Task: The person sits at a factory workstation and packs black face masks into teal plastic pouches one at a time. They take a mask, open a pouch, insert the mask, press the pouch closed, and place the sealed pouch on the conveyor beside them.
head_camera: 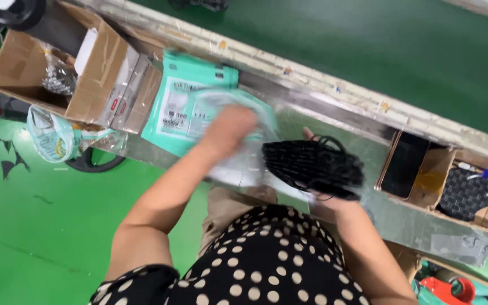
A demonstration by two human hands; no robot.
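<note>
At frame centre, my right hand (334,200) grips a coiled bundle of black cable (314,165) from beneath, steadying it, while my blurred left hand (230,127) presses a clear plastic bag (238,164), fingers indistinct, beside teal printed pouches (190,99).

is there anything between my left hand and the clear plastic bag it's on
Nothing visible. The left hand, blurred by motion, lies directly on the clear plastic bag, which sits over the teal packets on the bench. The right hand is apart from it, under the black coiled cable bundle.
</note>
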